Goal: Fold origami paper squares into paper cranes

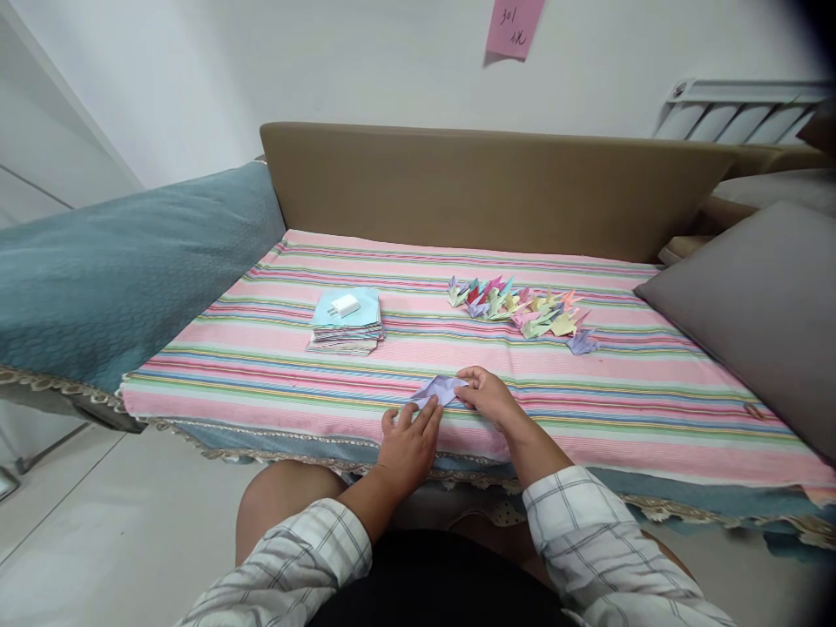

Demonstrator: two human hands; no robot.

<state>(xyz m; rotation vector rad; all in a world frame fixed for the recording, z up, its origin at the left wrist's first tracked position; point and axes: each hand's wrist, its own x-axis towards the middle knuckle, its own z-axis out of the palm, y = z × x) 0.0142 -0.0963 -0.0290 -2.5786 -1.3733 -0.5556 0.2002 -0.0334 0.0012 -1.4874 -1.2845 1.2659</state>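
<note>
Folded purple paper (445,388) lies on the striped cloth (405,261), near the seat's front edge, straight in front of me. Long axis runs side to side, roughly along the stripes, right end a touch farther from me than the left. Narrow point aims left; the right end goes into my fingers, so its exact shape there I can't tell. Left hand (410,441): comes up from below, forearm angled forward and to the right, back of hand up, fingers stretched out and spread, fingertips pressing on the paper's near side, not clenched round anything. Right hand (487,394): forearm slants forward and to the left, wrist low over the cloth, thumb and forefinger pinching the paper's right end, other fingers curled. Both sleeves white plaid, ending short of the wrists. Beyond the paper to the right, a cluster of coloured paper cranes (522,306), packed close, beaks and tails at mixed angles. Beyond it to the left, a stack of paper squares (346,338), light blue on top, white plug adapter (345,306) resting there, prongs leftward.
</note>
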